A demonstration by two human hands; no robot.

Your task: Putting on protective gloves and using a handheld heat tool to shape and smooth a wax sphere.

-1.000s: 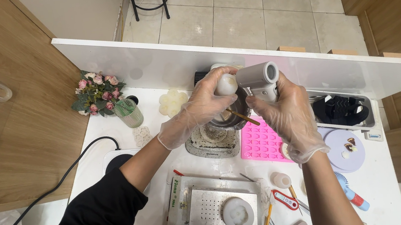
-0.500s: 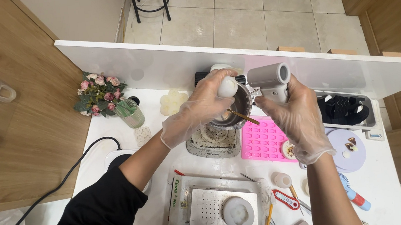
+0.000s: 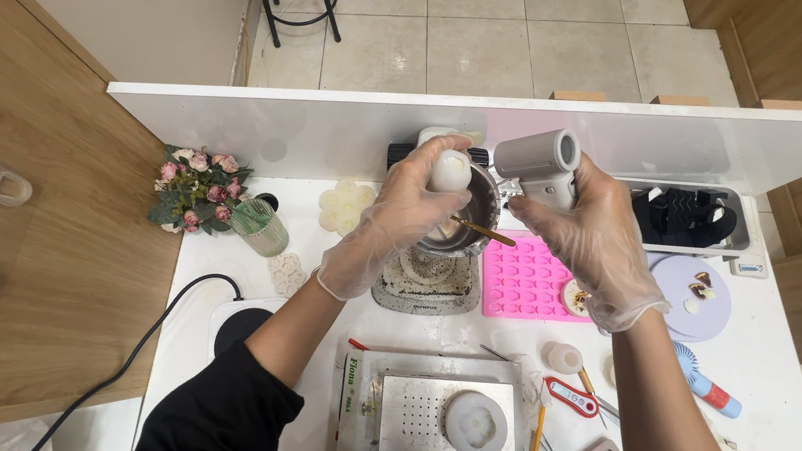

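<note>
My left hand (image 3: 398,218), in a clear glove, grips the white handle (image 3: 449,171) of a small metal pot (image 3: 466,218) held above a grey hot plate (image 3: 427,278). A thin stick (image 3: 482,232) leans in the pot. My right hand (image 3: 591,234), also gloved, holds a light grey heat gun (image 3: 540,161) by its grip, with the barrel level beside the pot's rim. A pink silicone mould (image 3: 526,282) lies just below and between my hands.
A white counter (image 3: 257,282) carries a flower bouquet (image 3: 196,188), a green ribbed glass (image 3: 261,229), a white flower-shaped piece (image 3: 344,205), a black cable (image 3: 134,357), a metal tray with a white round mould (image 3: 475,425), a lilac disc (image 3: 691,295), scissors and small tools (image 3: 572,397).
The pot and both hands have shifted slightly right and up. The heat gun has turned so its barrel end faces the camera more.
</note>
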